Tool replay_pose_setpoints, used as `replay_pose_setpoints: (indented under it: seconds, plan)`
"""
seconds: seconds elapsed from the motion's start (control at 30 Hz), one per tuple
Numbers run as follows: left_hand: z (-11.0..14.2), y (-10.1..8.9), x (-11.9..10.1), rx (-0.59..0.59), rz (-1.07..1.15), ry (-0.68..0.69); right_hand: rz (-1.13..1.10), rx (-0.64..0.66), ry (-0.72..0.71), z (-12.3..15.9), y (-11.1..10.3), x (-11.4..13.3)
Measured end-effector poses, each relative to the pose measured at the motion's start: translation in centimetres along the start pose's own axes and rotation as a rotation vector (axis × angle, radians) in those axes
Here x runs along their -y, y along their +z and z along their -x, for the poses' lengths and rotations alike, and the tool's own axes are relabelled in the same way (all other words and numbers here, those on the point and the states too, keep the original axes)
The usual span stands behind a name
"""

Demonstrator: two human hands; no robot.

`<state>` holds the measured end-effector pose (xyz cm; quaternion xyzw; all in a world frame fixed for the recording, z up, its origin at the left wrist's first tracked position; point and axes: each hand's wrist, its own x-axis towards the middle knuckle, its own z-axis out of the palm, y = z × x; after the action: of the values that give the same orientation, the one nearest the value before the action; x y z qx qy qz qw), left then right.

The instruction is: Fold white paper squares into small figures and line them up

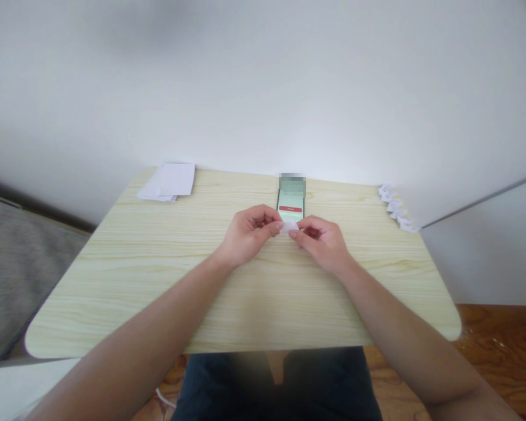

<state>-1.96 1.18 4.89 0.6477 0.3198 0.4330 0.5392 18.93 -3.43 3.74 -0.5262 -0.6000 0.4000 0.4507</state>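
Observation:
A small folded piece of white paper (289, 227) is held between my two hands above the middle of the table. My left hand (251, 234) pinches its left end between thumb and fingers. At the right end, my right hand (322, 241) grips it the same way, its other fingers curled. Just beyond the paper lies a phone (291, 202) with a lit pale green screen and a red bar; its lower end is partly hidden by the paper and hands. The paper's exact folded shape is too small to make out.
The pale wood-grain table (158, 257) stands against a white wall (263, 88). A stack of white paper sheets (177, 178) lies at the back left. Along the right edge sits a row of several small folded white paper pieces (394, 206).

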Motion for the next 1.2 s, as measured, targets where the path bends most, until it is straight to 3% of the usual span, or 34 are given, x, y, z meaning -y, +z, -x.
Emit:
replay_pose_setpoints:
  seconds: [0.33, 0.7, 0.93, 1.2]
  plan:
    - [-0.24, 0.10, -0.04, -0.010, 0.064, 0.045, -0.193, -0.062, -0.045, -0.07, 0.27, -0.15]
    - [-0.04, 0.12, 0.19, -0.012, 0.055, 0.007, -0.040, -0.090, -0.054, 0.37, 0.03, 0.47]
    - [0.33, 0.41, -0.21, -0.044, -0.072, -0.045, 0.002, -0.089, -0.053, 0.45, 0.15, 0.47]
    - [0.32, 0.76, -0.68, -0.083, -0.081, -0.028, -0.226, 0.006, -0.043, 0.25, 0.68, 0.32]
